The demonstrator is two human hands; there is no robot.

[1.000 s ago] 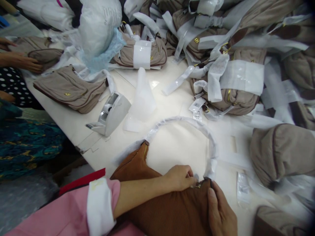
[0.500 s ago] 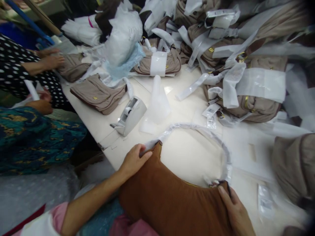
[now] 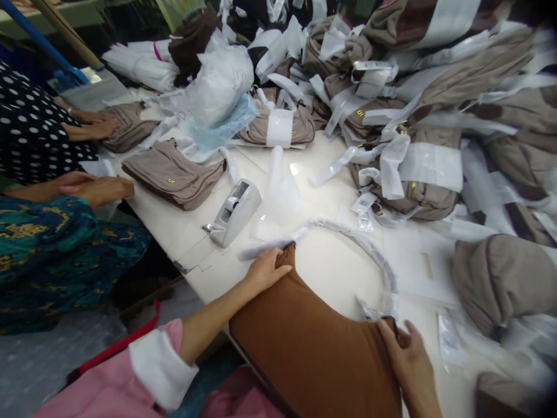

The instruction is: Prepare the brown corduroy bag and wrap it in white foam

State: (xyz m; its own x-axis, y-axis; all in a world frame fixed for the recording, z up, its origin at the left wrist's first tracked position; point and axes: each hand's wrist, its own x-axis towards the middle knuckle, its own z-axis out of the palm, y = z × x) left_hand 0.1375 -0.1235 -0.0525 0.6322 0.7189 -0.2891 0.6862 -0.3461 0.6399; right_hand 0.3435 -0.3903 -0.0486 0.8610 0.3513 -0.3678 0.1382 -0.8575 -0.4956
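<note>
A brown ribbed shoulder bag (image 3: 313, 337) lies over the front of the white table (image 3: 343, 278), its lower part toward my body. My left hand (image 3: 267, 270) pinches its upper left corner, thumb on the near face. At the upper right corner, my right hand (image 3: 407, 348) grips the edge between thumb and fingers, some of them hidden behind the fabric. The bag's strap (image 3: 361, 241), wrapped in white film, arcs over the tabletop between both corners. Just beyond my left hand stand a grey tape dispenser (image 3: 234, 213) and a white foam sheet (image 3: 278, 197).
Taupe bags with white wrapping (image 3: 429, 174) are heaped at the back and right. Another taupe bag (image 3: 174, 174) lies left. At the left edge are a co-worker's hands (image 3: 96, 188) and another person's hands (image 3: 96, 125). A rounded taupe bag (image 3: 500, 284) sits right.
The brown bag's left corner, with my left hand on it, has shifted right and looks pulled straighter. The near co-worker's hands have come forward to the table edge. The view has shifted slightly.
</note>
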